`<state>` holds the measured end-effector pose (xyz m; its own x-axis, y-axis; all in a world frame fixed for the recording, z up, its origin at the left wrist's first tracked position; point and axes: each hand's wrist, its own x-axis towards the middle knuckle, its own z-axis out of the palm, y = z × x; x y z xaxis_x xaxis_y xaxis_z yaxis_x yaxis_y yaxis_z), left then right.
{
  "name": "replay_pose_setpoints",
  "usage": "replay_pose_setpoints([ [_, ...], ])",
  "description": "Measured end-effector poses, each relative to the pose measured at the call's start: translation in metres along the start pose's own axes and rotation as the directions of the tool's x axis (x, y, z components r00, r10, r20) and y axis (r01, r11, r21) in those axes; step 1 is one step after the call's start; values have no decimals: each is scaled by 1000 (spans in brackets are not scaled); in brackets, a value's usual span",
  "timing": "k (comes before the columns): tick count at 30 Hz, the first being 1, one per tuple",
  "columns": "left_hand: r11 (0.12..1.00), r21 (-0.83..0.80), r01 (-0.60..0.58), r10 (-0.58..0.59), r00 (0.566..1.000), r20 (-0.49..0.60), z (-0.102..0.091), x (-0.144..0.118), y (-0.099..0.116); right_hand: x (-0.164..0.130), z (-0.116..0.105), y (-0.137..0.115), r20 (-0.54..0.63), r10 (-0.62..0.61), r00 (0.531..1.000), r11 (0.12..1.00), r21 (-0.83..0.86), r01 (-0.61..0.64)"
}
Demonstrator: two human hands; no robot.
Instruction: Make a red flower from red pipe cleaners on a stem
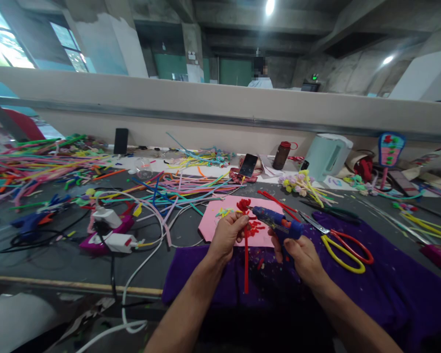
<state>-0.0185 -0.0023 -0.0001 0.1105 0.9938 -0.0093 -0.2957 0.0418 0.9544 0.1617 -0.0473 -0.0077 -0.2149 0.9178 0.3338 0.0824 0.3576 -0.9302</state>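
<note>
My left hand (230, 233) is closed, pinching a red pipe-cleaner flower (246, 264) whose straight stem hangs below the fingers. Its looped red head shows above my fingertips. In my right hand (303, 255) is a blue hot glue gun (274, 219), gripped by the handle, its nozzle pointing left close to the flower head. Under both hands lies a pink sheet (211, 220) with loose red pieces and a small yellow-green piece on it. Scissors (345, 250) with one red and one yellow handle rest right of my right hand on a purple cloth (382, 274).
Power strips with plugs (121, 242) and cables lie left, near another blue glue gun (33, 223). Many coloured pipe cleaners (51, 171) cover the far left. A phone (248, 165), a brown bottle (281, 156) and a pale green kettle (327, 154) stand at the back. Beyond the partition is a person (260, 81).
</note>
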Motion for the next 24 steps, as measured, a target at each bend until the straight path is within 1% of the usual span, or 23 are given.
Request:
replay_pose_setpoints([
  [12,1000,15,10,-10,1000,20,0,0,0,2,1,-2,-1,17,1000,999,-47,-17],
  [17,1000,-1,13,-13,1000,11,0,0,1,2,1,-2,19,19,1000,998,-61,-17],
  [24,999,-29,-16,16,1000,3,0,0,0,-1,2,-2,46,2,999,998,-60,1],
])
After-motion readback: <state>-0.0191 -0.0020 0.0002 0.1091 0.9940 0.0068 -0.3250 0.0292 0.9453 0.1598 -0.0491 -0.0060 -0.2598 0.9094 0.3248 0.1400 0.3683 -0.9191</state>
